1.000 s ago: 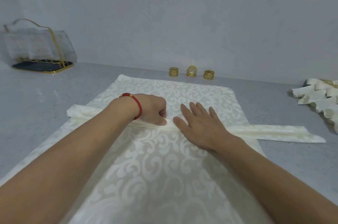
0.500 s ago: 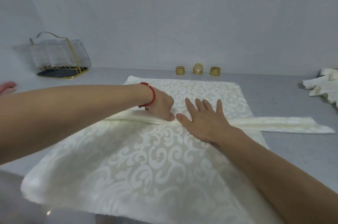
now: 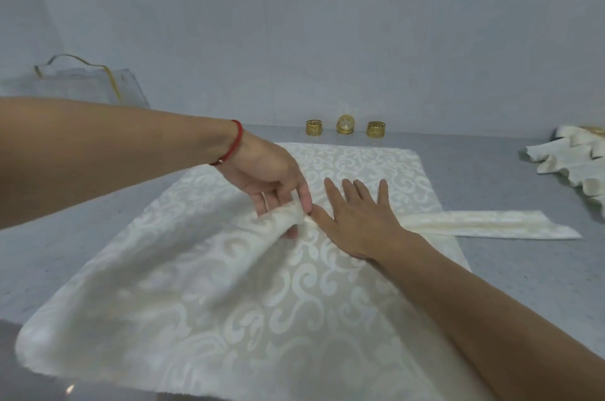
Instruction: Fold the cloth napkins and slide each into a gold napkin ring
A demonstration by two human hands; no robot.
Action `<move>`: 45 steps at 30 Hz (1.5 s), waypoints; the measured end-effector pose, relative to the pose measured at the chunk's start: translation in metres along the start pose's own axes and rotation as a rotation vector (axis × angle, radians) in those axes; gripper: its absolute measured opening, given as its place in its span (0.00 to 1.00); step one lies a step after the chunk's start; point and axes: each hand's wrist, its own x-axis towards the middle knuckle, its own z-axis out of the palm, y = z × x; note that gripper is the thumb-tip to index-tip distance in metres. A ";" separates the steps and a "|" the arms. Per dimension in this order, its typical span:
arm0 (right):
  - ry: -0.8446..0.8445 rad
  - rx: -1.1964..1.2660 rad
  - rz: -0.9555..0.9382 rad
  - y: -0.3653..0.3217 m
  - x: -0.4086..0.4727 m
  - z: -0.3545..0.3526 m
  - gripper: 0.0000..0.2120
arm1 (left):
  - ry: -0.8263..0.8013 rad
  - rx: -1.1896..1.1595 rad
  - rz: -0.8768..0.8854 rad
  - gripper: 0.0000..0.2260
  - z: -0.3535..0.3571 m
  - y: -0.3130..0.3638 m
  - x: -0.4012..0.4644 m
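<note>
Between the left hand's thumb and fingers a bunched fold of the cream napkin is pinched and lifted, while its folded strip is pressed flat on the grey table by the right hand, fingers spread; three gold napkin rings are lined up by the wall

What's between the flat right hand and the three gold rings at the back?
In the head view, only the spread patterned cloth and then a strip of bare grey counter lie between the right hand and the gold napkin rings.

No readable text, label, brand or number shows anywhere.
</note>
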 end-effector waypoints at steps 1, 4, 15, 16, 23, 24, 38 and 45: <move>-0.007 0.006 0.002 0.000 0.000 0.000 0.39 | -0.012 -0.054 0.030 0.06 -0.002 -0.002 0.000; -0.052 0.123 -0.035 0.003 0.001 -0.007 0.34 | -0.157 -0.066 0.232 0.11 -0.005 -0.013 -0.002; -0.036 0.754 -0.005 0.084 -0.030 -0.068 0.07 | 0.324 0.099 0.465 0.10 0.022 -0.027 0.038; -0.060 0.673 0.014 0.083 -0.028 -0.064 0.08 | 0.357 0.073 0.468 0.09 0.026 -0.027 0.041; -0.127 0.564 0.136 0.079 -0.014 -0.059 0.16 | 0.500 -0.032 0.530 0.05 0.044 -0.029 0.055; -0.162 0.540 0.139 0.079 -0.012 -0.061 0.20 | 0.516 -0.056 0.538 0.05 0.046 -0.031 0.056; -0.409 -0.161 0.138 0.023 -0.004 -0.101 0.11 | 0.621 -0.030 0.589 0.04 0.058 -0.033 0.064; -0.790 0.631 0.098 0.060 -0.009 -0.141 0.19 | 0.492 -0.027 0.593 0.05 0.052 -0.030 0.061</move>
